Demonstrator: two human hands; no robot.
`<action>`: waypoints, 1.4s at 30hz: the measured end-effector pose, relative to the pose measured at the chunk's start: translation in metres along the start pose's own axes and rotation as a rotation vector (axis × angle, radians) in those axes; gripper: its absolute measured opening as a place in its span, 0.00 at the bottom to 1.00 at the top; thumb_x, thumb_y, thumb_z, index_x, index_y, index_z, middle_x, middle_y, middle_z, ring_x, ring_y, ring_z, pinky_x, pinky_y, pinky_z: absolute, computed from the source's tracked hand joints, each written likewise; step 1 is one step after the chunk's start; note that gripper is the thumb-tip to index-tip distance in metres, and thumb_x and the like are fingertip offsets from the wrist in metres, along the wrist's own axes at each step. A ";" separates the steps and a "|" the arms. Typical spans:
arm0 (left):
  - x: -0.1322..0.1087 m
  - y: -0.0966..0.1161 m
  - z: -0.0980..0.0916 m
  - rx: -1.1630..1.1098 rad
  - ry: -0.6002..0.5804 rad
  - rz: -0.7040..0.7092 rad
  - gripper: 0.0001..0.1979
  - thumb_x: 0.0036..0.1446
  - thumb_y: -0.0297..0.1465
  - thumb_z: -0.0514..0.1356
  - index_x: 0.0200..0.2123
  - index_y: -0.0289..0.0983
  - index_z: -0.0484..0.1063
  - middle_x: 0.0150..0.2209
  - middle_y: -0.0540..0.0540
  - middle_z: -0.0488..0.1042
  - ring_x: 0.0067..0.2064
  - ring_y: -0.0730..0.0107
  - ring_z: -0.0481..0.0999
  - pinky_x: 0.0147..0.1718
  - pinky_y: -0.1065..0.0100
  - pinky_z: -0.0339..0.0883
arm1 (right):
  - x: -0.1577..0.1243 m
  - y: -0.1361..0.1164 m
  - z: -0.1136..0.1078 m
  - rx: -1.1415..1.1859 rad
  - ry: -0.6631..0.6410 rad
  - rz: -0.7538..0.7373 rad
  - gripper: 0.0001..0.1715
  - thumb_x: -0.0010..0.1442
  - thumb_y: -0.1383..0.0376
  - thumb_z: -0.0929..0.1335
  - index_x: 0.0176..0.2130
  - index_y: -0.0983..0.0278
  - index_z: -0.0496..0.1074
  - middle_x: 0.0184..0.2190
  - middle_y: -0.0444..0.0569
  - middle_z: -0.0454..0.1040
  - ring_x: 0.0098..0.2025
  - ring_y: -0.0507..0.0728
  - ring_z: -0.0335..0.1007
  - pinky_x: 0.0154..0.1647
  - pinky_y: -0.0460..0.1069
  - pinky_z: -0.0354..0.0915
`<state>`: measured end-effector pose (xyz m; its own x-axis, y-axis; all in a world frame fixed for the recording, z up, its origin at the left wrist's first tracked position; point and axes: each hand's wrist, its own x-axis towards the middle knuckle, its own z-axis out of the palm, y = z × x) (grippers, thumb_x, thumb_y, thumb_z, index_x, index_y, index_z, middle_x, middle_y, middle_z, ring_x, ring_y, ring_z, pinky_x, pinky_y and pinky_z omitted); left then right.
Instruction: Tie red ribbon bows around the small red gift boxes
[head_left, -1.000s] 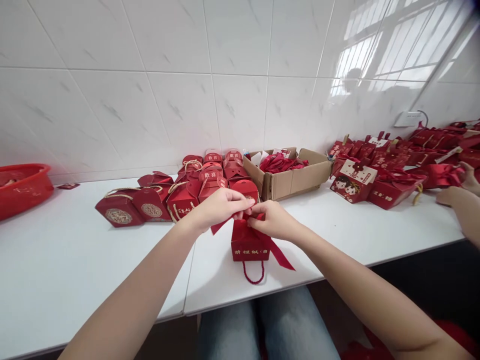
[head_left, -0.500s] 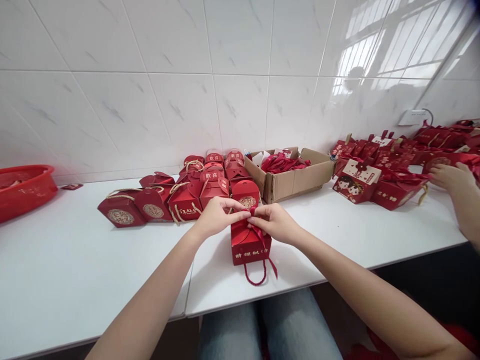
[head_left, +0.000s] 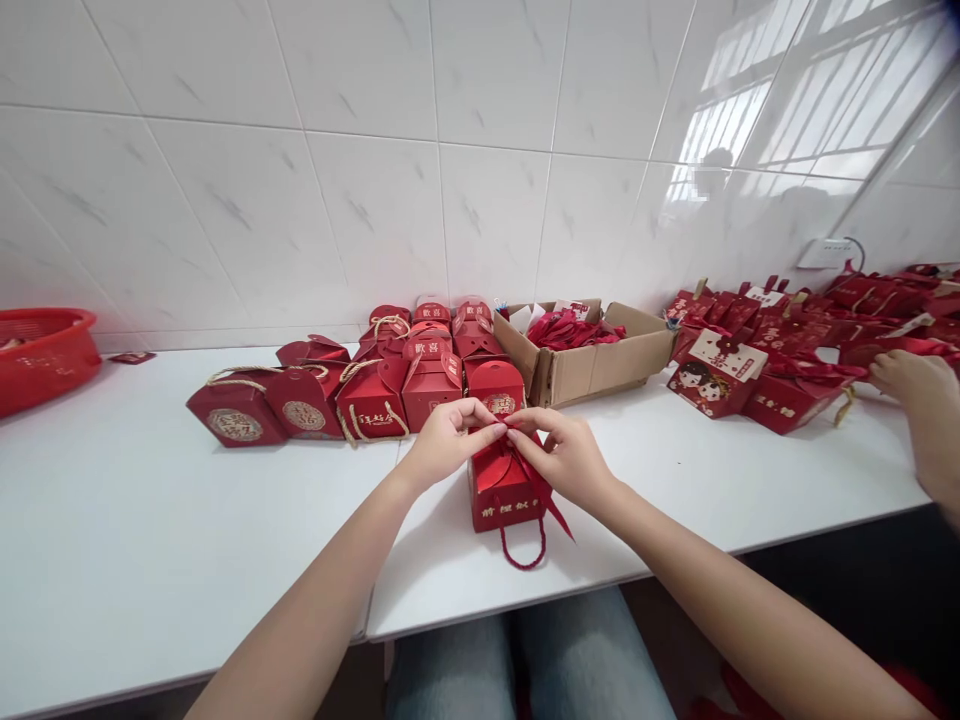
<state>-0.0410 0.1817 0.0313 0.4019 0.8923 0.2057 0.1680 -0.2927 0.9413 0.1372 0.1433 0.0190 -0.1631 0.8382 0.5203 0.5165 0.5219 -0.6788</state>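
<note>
In front of me a red gift box (head_left: 501, 508) with gold characters stands on the white table, its dark red cord handle (head_left: 523, 566) hanging over the near side. Above its lid both hands meet at a red ribbon (head_left: 555, 512). My left hand (head_left: 448, 440) pinches the ribbon between thumb and fingertips. From the other side my right hand (head_left: 568, 455) pinches it too, and a loose end trails down to the right. The spot between the fingertips is partly hidden.
Several red gift boxes (head_left: 379, 400) stand together behind and to the left. A cardboard box (head_left: 607, 368) holds red ribbons. More decorated boxes (head_left: 802, 390) are piled at the right, where another person's hand (head_left: 911, 385) reaches in. A red plastic basin (head_left: 52, 375) sits far left.
The view has shifted slightly. Both hands stay at the ribbon above the box, and its loose end now swings farther out to the right.
</note>
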 end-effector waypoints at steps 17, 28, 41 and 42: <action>-0.007 -0.002 0.007 0.406 0.140 0.274 0.02 0.51 0.28 0.62 0.28 0.39 0.76 0.32 0.48 0.78 0.38 0.65 0.75 0.43 0.64 0.65 | 0.007 -0.005 -0.017 -0.286 -0.216 -0.102 0.12 0.61 0.69 0.63 0.32 0.65 0.76 0.30 0.52 0.74 0.32 0.55 0.67 0.36 0.49 0.63; -0.003 -0.014 0.011 0.525 0.228 0.661 0.04 0.57 0.26 0.58 0.34 0.40 0.72 0.33 0.50 0.78 0.36 0.70 0.73 0.43 0.64 0.63 | 0.016 -0.003 -0.020 0.292 -0.450 0.226 0.22 0.61 0.52 0.62 0.25 0.65 0.68 0.55 0.53 0.62 0.55 0.59 0.62 0.56 0.55 0.58; -0.011 -0.005 0.008 0.512 0.135 0.421 0.03 0.51 0.31 0.64 0.30 0.38 0.76 0.32 0.47 0.78 0.37 0.66 0.73 0.41 0.62 0.67 | 0.005 -0.006 -0.002 0.311 -0.168 0.335 0.16 0.56 0.55 0.64 0.27 0.65 0.70 0.53 0.55 0.66 0.54 0.60 0.63 0.55 0.55 0.56; -0.010 -0.006 0.008 0.498 0.148 0.415 0.02 0.51 0.30 0.64 0.30 0.39 0.76 0.31 0.48 0.78 0.36 0.67 0.74 0.40 0.63 0.67 | 0.005 -0.006 -0.002 0.303 -0.158 0.336 0.16 0.56 0.56 0.64 0.27 0.65 0.71 0.52 0.55 0.67 0.53 0.60 0.64 0.54 0.55 0.56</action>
<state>-0.0389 0.1715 0.0212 0.4011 0.6984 0.5928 0.4355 -0.7147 0.5474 0.1351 0.1441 0.0264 -0.1672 0.9699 0.1771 0.2981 0.2210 -0.9286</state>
